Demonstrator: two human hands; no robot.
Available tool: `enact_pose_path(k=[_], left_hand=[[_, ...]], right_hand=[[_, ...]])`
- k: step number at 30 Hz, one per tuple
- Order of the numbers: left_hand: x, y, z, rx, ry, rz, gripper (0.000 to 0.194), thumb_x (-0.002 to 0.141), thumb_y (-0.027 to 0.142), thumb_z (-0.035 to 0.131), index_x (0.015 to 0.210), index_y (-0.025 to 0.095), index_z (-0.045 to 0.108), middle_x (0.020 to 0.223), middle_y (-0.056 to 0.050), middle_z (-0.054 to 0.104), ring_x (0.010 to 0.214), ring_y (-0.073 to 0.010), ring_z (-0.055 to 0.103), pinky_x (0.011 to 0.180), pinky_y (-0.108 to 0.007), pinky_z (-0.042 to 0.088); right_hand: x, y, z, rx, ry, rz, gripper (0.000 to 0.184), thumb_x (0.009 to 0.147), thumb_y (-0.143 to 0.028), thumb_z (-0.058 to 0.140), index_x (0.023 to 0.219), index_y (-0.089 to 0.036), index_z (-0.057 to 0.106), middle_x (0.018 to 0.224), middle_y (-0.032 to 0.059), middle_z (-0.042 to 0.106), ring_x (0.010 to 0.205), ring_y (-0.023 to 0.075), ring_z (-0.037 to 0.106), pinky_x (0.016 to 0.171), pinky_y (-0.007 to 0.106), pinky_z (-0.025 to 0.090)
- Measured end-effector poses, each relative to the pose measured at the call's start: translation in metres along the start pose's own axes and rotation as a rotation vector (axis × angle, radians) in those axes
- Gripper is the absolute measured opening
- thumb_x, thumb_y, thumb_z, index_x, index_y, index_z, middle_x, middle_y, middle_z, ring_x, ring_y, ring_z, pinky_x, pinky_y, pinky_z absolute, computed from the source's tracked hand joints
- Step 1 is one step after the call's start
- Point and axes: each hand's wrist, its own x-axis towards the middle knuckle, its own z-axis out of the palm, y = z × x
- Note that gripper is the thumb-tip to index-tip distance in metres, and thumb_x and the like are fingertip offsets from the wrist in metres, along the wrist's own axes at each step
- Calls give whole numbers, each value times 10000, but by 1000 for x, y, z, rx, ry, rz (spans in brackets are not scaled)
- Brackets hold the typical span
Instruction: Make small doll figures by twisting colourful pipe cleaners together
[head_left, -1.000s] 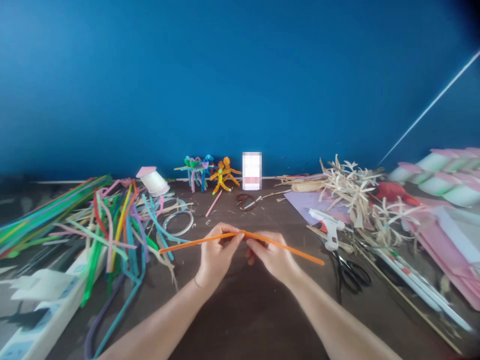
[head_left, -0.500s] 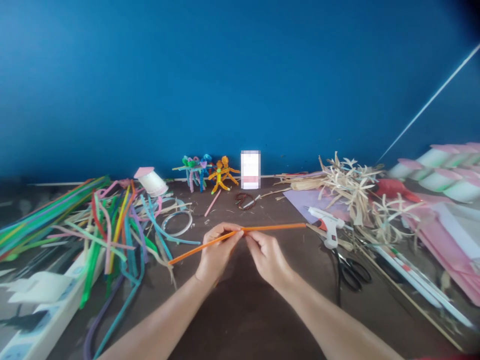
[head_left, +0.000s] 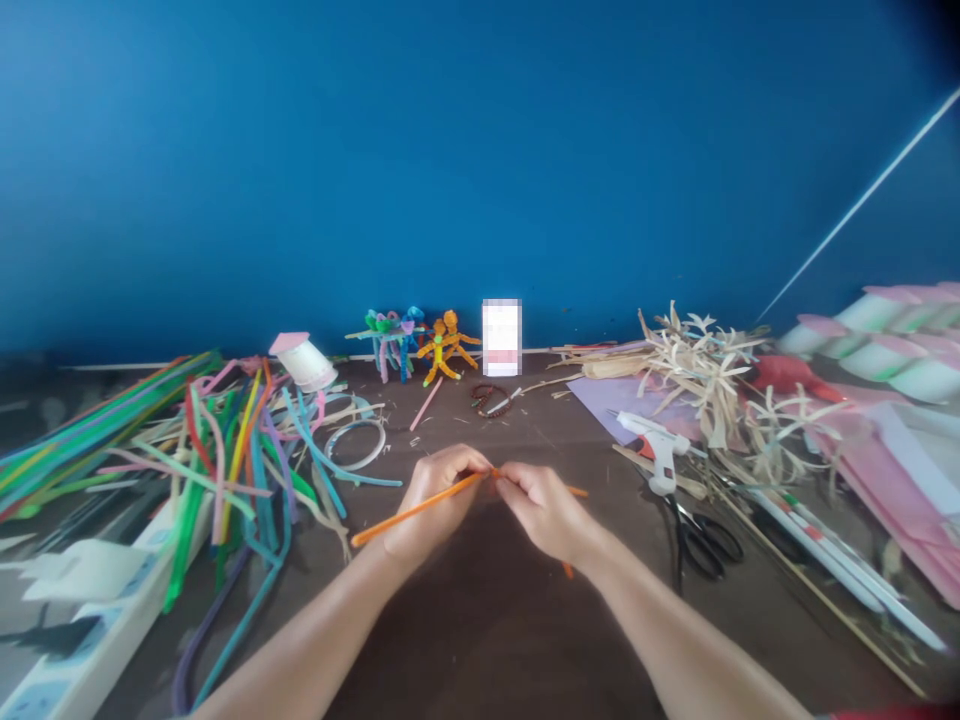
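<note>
An orange pipe cleaner [head_left: 420, 512] is pinched near its middle between the fingertips of both hands, above the dark table [head_left: 480, 640]. My left hand [head_left: 442, 480] is closed on it, and a long straight length slants down to the left across that hand. Close beside it, my right hand [head_left: 546, 512] also pinches the orange stem. Short orange ends poke out behind and below the right hand; whether they belong to one stem or two is hidden. Yellow and orange pipe-cleaner figures [head_left: 442, 348] stand farther back by the wall.
A pile of coloured pipe cleaners [head_left: 225, 440] and a white power strip [head_left: 120, 620] lie at left. A roll of tape [head_left: 355, 444] rests nearby. On the right are a glue gun [head_left: 660, 450], black-handled scissors [head_left: 705, 545], dried fibre strips [head_left: 675, 370] and pink paper [head_left: 877, 490].
The stem's right part, which stretched out straight to the right, is now bent down behind my right hand. Both hands keep nearly the same place, fingertips still together.
</note>
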Motion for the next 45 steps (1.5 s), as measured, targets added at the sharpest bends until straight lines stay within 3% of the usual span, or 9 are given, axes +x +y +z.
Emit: enact_pose_path(k=[5, 9, 12, 17, 23, 27, 33, 38, 45], left_hand=[[3, 8, -12, 122, -331, 129, 130, 748, 139, 501, 664, 150, 599, 694, -27, 612, 637, -127, 543, 608, -216, 387], [4, 14, -20, -46, -462, -10, 82, 694, 95, 544, 636, 137, 585, 669, -19, 608, 627, -120, 550, 589, -207, 394], [3, 12, -20, -327, -463, -148, 85, 668, 135, 620, 603, 124, 566, 675, -28, 607, 636, -122, 553, 591, -214, 409], [1, 0, -6, -660, -272, -346, 163, 611, 171, 703, 617, 121, 548, 633, 4, 577, 556, -76, 504, 533, -187, 380], [1, -5, 5, -729, -174, -509, 207, 622, 233, 703, 737, 132, 563, 568, 32, 561, 497, -75, 508, 511, -199, 407], [2, -5, 5, -616, -206, -573, 256, 648, 317, 682, 757, 104, 592, 616, -3, 599, 501, -83, 529, 522, -215, 429], [1, -1, 3, -605, -377, -684, 313, 712, 418, 590, 702, 105, 584, 613, -46, 639, 437, -85, 527, 438, -194, 370], [2, 0, 0, -492, -448, -577, 221, 687, 311, 616, 669, 92, 631, 596, -38, 626, 443, -73, 486, 460, -198, 353], [3, -6, -2, -232, -446, -485, 309, 761, 364, 500, 672, 103, 639, 509, -9, 559, 452, -90, 456, 473, -204, 328]], right_hand=[[2, -2, -18, 126, -170, 158, 217, 798, -190, 441, 645, -139, 586, 513, -44, 469, 487, 72, 427, 473, 179, 310], [3, -1, -22, 335, -285, 408, 190, 761, -234, 468, 633, -148, 578, 412, -86, 338, 314, 38, 264, 331, 180, 202], [3, 3, -21, 547, -354, 487, 180, 727, -282, 509, 617, -154, 573, 385, -103, 293, 289, 30, 200, 302, 176, 184], [4, 12, -17, 580, -205, 390, 170, 706, -312, 579, 664, -148, 592, 417, -90, 351, 338, 30, 267, 333, 160, 229], [6, 13, -12, 454, 97, 101, 157, 716, -280, 624, 829, -172, 609, 698, -2, 592, 628, 116, 551, 568, 220, 433], [6, 14, -10, 381, 35, 60, 110, 747, -257, 586, 787, -160, 619, 733, 28, 630, 696, 149, 588, 650, 258, 458], [6, 14, -11, 274, 59, 58, 56, 716, -196, 584, 758, -158, 581, 669, -5, 592, 608, 114, 552, 575, 216, 435], [4, 9, -13, 204, 45, 39, 20, 740, -184, 551, 736, -167, 561, 637, -14, 589, 593, 112, 546, 570, 212, 427], [2, 14, -12, 115, -41, 49, 69, 732, -137, 524, 760, -168, 579, 684, -3, 635, 639, 118, 582, 589, 201, 441]])
